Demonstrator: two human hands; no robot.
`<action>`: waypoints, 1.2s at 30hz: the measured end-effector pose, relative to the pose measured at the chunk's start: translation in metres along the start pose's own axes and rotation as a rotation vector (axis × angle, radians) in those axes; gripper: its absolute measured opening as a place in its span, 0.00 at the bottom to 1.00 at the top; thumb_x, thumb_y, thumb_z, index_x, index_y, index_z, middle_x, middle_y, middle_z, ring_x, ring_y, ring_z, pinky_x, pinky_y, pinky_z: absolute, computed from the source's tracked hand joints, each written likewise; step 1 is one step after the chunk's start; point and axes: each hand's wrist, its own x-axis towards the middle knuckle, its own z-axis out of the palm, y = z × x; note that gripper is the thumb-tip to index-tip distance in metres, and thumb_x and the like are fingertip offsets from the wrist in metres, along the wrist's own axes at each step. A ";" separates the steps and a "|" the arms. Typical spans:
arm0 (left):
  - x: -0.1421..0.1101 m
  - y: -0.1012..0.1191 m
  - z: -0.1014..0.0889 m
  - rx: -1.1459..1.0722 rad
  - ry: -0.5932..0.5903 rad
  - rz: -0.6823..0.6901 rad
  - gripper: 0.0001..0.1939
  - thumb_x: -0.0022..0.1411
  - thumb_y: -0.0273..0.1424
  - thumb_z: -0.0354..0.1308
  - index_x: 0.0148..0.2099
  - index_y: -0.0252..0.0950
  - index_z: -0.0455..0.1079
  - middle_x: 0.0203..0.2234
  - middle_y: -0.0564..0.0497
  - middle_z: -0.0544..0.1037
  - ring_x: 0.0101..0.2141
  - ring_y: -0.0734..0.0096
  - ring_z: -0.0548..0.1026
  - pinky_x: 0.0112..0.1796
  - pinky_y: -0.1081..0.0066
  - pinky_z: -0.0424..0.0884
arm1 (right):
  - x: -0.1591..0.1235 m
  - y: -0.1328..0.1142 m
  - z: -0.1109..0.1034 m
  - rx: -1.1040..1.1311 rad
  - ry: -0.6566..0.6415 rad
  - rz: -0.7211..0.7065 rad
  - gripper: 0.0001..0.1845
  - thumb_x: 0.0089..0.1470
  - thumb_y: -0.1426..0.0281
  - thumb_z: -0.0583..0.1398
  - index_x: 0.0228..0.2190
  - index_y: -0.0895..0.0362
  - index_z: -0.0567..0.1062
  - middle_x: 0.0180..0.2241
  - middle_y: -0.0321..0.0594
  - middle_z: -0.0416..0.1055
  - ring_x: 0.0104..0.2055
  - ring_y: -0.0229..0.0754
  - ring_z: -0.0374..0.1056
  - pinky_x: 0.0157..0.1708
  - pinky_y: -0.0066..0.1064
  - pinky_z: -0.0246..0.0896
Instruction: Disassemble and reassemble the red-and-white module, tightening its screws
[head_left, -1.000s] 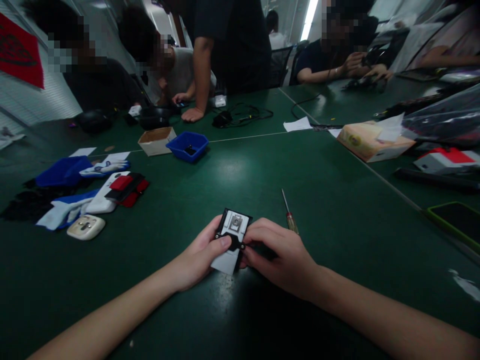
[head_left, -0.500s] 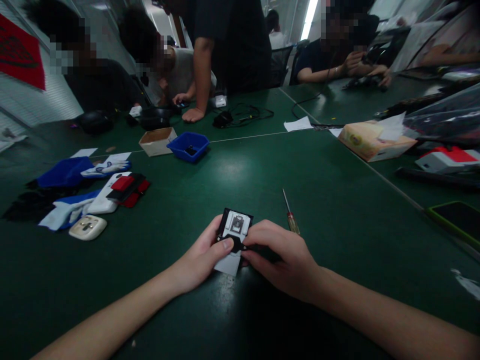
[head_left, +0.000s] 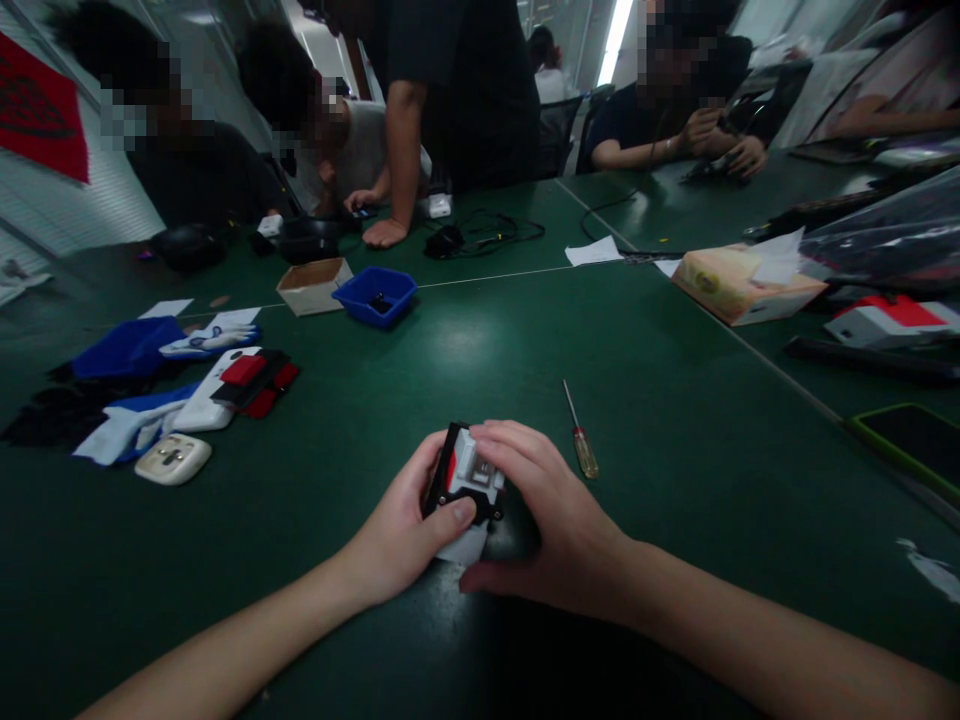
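Observation:
A small grey-and-black device (head_left: 466,482) with a red strip on its left side is tilted above the green table. My left hand (head_left: 405,510) is closed round it, thumb pressed across a black plate with small round ends. Over the device's upper right side arches my right hand (head_left: 551,505); its fingertips reach the top edge and seem to touch it. The right thumb is spread well away below, so the hand is open. Part of the device's right side is hidden by the right fingers. A screwdriver (head_left: 581,440) with a clear handle lies to the right.
Left on the table (head_left: 480,350) are gloves (head_left: 139,420), red-and-black pieces (head_left: 259,380) and a cream-coloured block (head_left: 174,458). A blue tray (head_left: 377,297) and a cardboard box (head_left: 313,285) stand further back. To the right are a tissue box (head_left: 750,283) and a green-edged phone-like object (head_left: 911,445). Several people sit or stand opposite.
My right hand has let go of the black plate's right end and opened, its fingers moving up over the device. The device has turned, showing its red side. My left hand keeps its hold.

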 end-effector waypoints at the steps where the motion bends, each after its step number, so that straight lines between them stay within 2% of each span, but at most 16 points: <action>1: 0.000 -0.001 0.000 0.013 -0.003 0.009 0.34 0.60 0.47 0.67 0.63 0.38 0.63 0.56 0.41 0.74 0.57 0.49 0.71 0.59 0.56 0.66 | 0.000 0.000 0.001 -0.008 -0.016 -0.011 0.54 0.53 0.56 0.71 0.69 0.57 0.49 0.63 0.57 0.63 0.68 0.57 0.57 0.68 0.53 0.54; 5: 0.001 -0.001 0.001 0.036 0.007 0.003 0.34 0.60 0.46 0.66 0.62 0.37 0.63 0.57 0.40 0.74 0.57 0.48 0.72 0.59 0.54 0.67 | 0.002 -0.002 0.002 -0.018 -0.021 -0.005 0.51 0.55 0.60 0.69 0.69 0.60 0.49 0.63 0.59 0.63 0.68 0.57 0.58 0.67 0.53 0.56; 9: 0.000 0.003 0.002 0.040 -0.010 0.000 0.34 0.60 0.45 0.65 0.63 0.36 0.62 0.57 0.39 0.74 0.57 0.47 0.72 0.59 0.54 0.67 | 0.003 -0.002 0.002 -0.007 -0.012 -0.011 0.52 0.53 0.61 0.70 0.68 0.59 0.51 0.62 0.58 0.65 0.67 0.58 0.60 0.67 0.55 0.57; 13: -0.001 0.005 0.003 0.082 -0.001 -0.010 0.34 0.61 0.44 0.65 0.64 0.35 0.60 0.59 0.38 0.72 0.59 0.47 0.70 0.60 0.54 0.65 | 0.000 -0.001 0.002 0.007 -0.026 0.010 0.53 0.52 0.59 0.72 0.68 0.57 0.50 0.64 0.58 0.62 0.69 0.58 0.56 0.67 0.55 0.55; 17: -0.002 0.004 0.001 0.083 0.017 -0.005 0.32 0.62 0.44 0.64 0.63 0.36 0.61 0.58 0.39 0.73 0.57 0.49 0.72 0.58 0.56 0.66 | -0.004 0.001 0.003 0.003 -0.056 0.067 0.56 0.52 0.57 0.72 0.69 0.57 0.48 0.65 0.58 0.60 0.70 0.58 0.55 0.67 0.54 0.56; 22: -0.003 -0.003 -0.003 0.008 0.048 -0.042 0.32 0.62 0.46 0.65 0.62 0.37 0.60 0.55 0.40 0.75 0.53 0.50 0.75 0.53 0.58 0.70 | -0.003 0.002 -0.002 -0.117 -0.069 0.090 0.58 0.50 0.52 0.72 0.68 0.60 0.48 0.65 0.62 0.60 0.67 0.59 0.59 0.64 0.52 0.62; 24: -0.003 -0.006 -0.005 -0.066 0.051 -0.073 0.34 0.62 0.47 0.65 0.62 0.37 0.58 0.53 0.40 0.75 0.47 0.52 0.79 0.48 0.60 0.73 | 0.001 0.002 -0.011 -0.283 -0.121 0.113 0.52 0.52 0.53 0.71 0.66 0.62 0.53 0.63 0.63 0.62 0.64 0.62 0.63 0.59 0.54 0.67; 27: -0.002 -0.009 -0.007 -0.128 0.077 -0.096 0.36 0.61 0.48 0.66 0.62 0.38 0.57 0.53 0.40 0.75 0.42 0.57 0.81 0.44 0.62 0.75 | 0.006 0.004 -0.031 -0.688 -0.296 0.204 0.36 0.58 0.59 0.68 0.61 0.63 0.65 0.57 0.63 0.69 0.55 0.66 0.70 0.48 0.57 0.73; 29: -0.002 -0.010 -0.008 -0.141 0.092 -0.108 0.36 0.61 0.48 0.67 0.62 0.37 0.58 0.51 0.40 0.75 0.42 0.58 0.81 0.44 0.63 0.75 | 0.007 0.008 -0.044 -0.926 -0.420 0.363 0.32 0.61 0.60 0.65 0.59 0.65 0.68 0.51 0.63 0.73 0.46 0.66 0.74 0.40 0.56 0.75; 30: -0.002 -0.011 -0.008 -0.145 0.096 -0.115 0.37 0.61 0.48 0.67 0.62 0.37 0.58 0.51 0.40 0.75 0.42 0.58 0.81 0.44 0.63 0.75 | 0.007 0.011 -0.049 -0.974 -0.476 0.462 0.30 0.63 0.60 0.63 0.59 0.66 0.69 0.47 0.62 0.74 0.42 0.64 0.75 0.37 0.55 0.75; 33: -0.002 -0.012 -0.009 -0.155 0.105 -0.128 0.37 0.60 0.48 0.68 0.62 0.36 0.58 0.49 0.41 0.76 0.41 0.59 0.81 0.43 0.65 0.76 | 0.006 0.019 -0.059 -0.901 -0.572 0.648 0.23 0.68 0.69 0.56 0.60 0.67 0.68 0.41 0.57 0.75 0.37 0.57 0.77 0.34 0.47 0.77; 36: -0.002 -0.013 -0.009 -0.189 0.117 -0.117 0.36 0.60 0.47 0.69 0.62 0.38 0.59 0.49 0.41 0.76 0.41 0.59 0.82 0.41 0.65 0.77 | 0.007 0.024 -0.060 -0.767 -0.591 0.621 0.19 0.68 0.74 0.53 0.57 0.64 0.70 0.41 0.51 0.74 0.36 0.49 0.78 0.36 0.40 0.78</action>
